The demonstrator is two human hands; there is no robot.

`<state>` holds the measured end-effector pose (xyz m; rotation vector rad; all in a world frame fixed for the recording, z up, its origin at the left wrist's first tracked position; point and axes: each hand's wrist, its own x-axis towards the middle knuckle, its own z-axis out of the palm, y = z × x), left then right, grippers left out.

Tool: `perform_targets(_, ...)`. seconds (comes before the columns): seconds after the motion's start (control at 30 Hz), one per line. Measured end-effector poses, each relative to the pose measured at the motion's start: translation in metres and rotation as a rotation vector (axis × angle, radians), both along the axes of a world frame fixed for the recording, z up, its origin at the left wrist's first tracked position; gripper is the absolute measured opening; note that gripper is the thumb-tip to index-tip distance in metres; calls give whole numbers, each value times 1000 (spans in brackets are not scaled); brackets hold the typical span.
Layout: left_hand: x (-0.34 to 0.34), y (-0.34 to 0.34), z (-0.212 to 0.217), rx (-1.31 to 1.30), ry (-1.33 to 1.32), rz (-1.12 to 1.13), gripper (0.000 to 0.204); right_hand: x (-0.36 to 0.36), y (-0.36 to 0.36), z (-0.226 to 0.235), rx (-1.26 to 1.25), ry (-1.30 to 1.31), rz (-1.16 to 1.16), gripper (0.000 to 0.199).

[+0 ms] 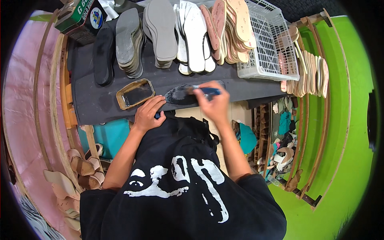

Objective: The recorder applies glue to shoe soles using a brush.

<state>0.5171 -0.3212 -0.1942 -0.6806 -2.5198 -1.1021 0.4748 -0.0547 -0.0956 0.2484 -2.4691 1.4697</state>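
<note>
Left hand (149,113) presses flat, fingers apart, on the sole (181,95); right hand (214,105) clamps a brush (206,91). A green box (80,15) sits at the desk's (100,102) far-left corner.

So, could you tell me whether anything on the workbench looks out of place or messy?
Nothing looks spilled or damaged. The left hand steadies a dark sole while the right hand holds a blue-handled brush on it. The glue tray has crusted, ragged edges, and the sole stacks lean unevenly.

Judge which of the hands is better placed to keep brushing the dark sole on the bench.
Right. The right hand already holds the blue-handled brush over the dark sole, while the left hand pins the sole's near end beside the glue tray.
</note>
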Motion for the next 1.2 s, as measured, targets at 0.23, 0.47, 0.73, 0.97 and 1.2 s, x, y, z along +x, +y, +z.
perform_targets(0.23,2,1,0,2,-6,12,41,4,-53,-27,-67,-61,127,13)
perform_targets(0.47,0,-1,-2,5,1,-4,46,-10,-7,-21,76,-43,-170,12)
perform_targets(0.73,0,-2,-1,-7,1,-17,47,9,-50,-25,-26,-5,85,11)
perform_targets(0.97,0,-3,-1,-28,17,-14,47,-3,15,-22,218,66,-201,7)
perform_targets(1.2,-1,-1,-1,-21,24,-17,47,17,-34,-22,47,43,55,12)
